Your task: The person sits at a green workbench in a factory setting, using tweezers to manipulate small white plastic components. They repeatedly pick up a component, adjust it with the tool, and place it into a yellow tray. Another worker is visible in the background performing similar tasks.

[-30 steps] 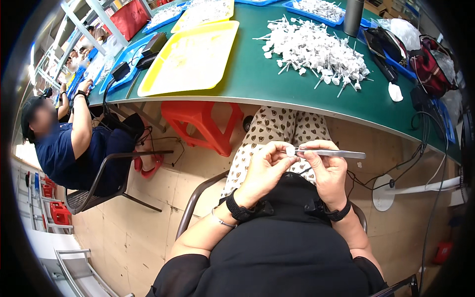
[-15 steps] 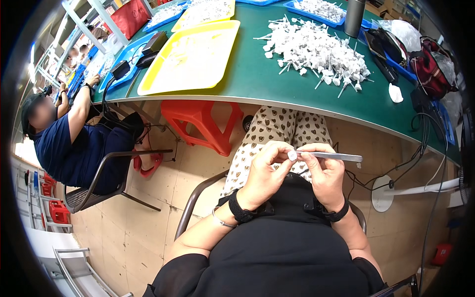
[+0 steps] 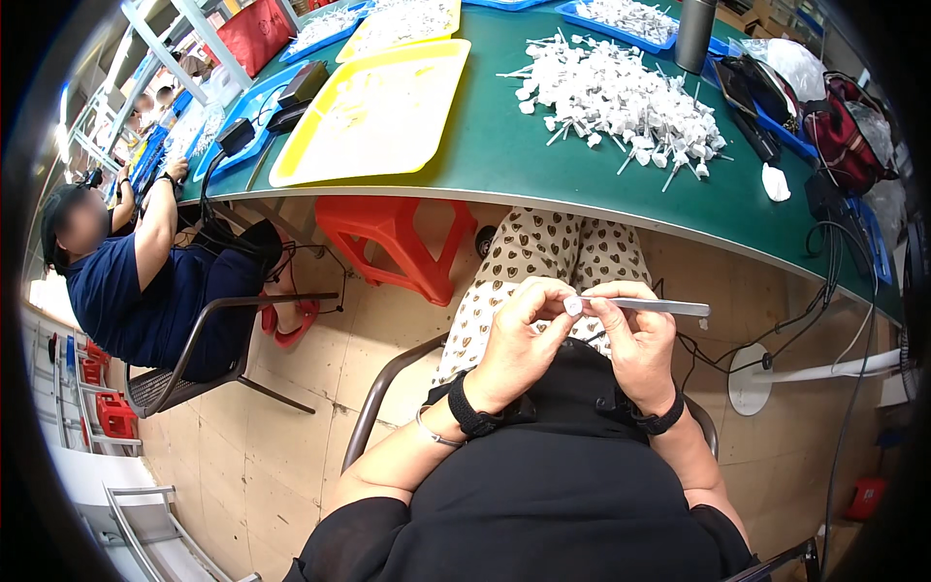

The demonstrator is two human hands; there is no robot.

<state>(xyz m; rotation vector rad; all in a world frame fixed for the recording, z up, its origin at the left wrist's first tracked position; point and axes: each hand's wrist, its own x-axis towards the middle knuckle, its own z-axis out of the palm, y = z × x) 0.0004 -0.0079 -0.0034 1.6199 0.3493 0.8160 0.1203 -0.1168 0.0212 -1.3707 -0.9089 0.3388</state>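
Above my lap, my left hand [image 3: 526, 335] pinches a small white plastic piece [image 3: 573, 306] between thumb and fingertips. Close against it, my right hand [image 3: 636, 335] grips a slim grey metal tool [image 3: 669, 307], which looks like tweezers. The tool's inner end meets the white piece or lies right beside it; fingers hide the exact contact. Its outer end sticks out to the right, with a tiny whitish bit at the end. On the green table [image 3: 504, 155] ahead lies a loose heap of white pieces with thin stems [image 3: 621, 102].
A yellow tray [image 3: 451, 97] stands left of the heap. A dark bottle [image 3: 694, 37] and a maroon bag [image 3: 844, 131] are at the right, with cables [image 3: 836, 252] hanging down. A red stool [image 3: 388, 242] sits under the table. A co-worker [image 3: 160, 281] sits at the left.
My hands, the white piece and the tool look unmoved. At the left, the co-worker's arm has shifted slightly.
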